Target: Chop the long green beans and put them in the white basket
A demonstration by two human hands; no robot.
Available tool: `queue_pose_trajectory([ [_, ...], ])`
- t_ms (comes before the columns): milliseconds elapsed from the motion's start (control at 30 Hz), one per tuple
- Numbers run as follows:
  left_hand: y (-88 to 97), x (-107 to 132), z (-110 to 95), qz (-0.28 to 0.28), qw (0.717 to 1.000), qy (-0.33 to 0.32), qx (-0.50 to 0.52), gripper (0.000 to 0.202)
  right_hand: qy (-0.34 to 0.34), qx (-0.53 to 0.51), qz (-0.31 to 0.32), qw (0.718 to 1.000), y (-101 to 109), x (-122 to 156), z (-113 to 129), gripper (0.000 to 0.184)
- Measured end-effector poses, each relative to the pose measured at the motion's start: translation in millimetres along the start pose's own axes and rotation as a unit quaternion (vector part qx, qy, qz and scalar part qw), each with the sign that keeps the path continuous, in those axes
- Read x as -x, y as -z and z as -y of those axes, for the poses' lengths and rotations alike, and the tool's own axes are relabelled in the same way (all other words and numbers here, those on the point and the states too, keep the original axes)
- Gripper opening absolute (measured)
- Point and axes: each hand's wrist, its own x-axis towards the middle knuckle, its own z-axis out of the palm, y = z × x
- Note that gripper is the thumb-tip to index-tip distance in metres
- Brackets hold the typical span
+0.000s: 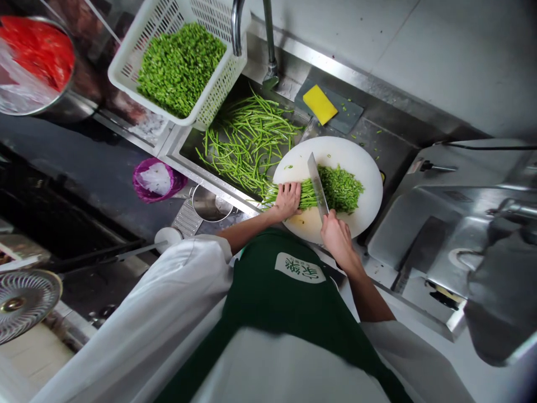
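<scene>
On a round white cutting board (289, 162) lies a bunch of long, thin green stalks (309, 195). My left hand (287, 200) is closed over the bunch, pressing it to the board. My right hand (335, 232) grips the handle of a wide kitchen knife (318, 184). Its blade stands across the stalks, just right of my left fingers. A heap of finely chopped green stalks (344, 190) lies right of the blade. More whole stalks (251, 140) fill the sink on the left and run up to the board.
Beyond the sink sits a white plastic basket (121, 81) of chopped greens, near a faucet (271, 61). A yellow sponge (320, 104) rests behind the board. Steel equipment (398, 212) stands at right. Left are a purple-lined bin (145, 193) and a metal pot (212, 202).
</scene>
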Motion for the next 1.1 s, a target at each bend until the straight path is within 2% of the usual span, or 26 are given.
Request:
queue_pose_trajectory([
  [133, -0.5, -0.3, -1.6, 0.008, 1.0, -0.011, 0.001, 0.096, 0.005, -0.017, 0.018, 1.0, -11.4, -26.9, 3.0, 0.035],
  [300, -0.7, 0.1, -1.6, 0.01, 1.0, -0.015, -0.003, 0.091, -0.002, -0.043, 0.008, 0.999, -25.0, -55.5, 10.4, 0.037],
  [400, -1.6, 0.6, -1.3, 0.001, 1.0, -0.015, -0.003, 0.089, 0.001, -0.045, 0.009, 0.999, -18.0, -51.3, 7.7, 0.035],
  [567, -4.9, -0.1, -1.8, -0.005, 1.0, -0.016, 0.002, 0.089, -0.007, -0.021, -0.022, 1.0, 1.4, -16.5, 0.4, 0.038],
  [667, -7.5, -0.7, -2.2, -0.008, 1.0, -0.01, -0.001, 0.09, 0.005, -0.011, -0.003, 1.0, 1.8, -8.0, 1.2, 0.037],
  [800, -9.6, -1.4, -2.8, -0.012, 1.0, -0.011, -0.007, 0.09, 0.006, -0.024, 0.022, 0.999, -11.3, -25.6, 7.2, 0.034],
  [967, -4.8, -0.3, -2.4, -0.006, 1.0, -0.012, 0.002, 0.091, 0.004, -0.053, 0.008, 0.999, -29.1, -53.6, 15.2, 0.036],
  [1100, -0.8, 5.2, 3.2, -0.008, 1.0, 0.012, -0.003, 0.106, 0.009, -0.047, 0.008, 0.999, -24.4, -52.8, 12.4, 0.034],
])
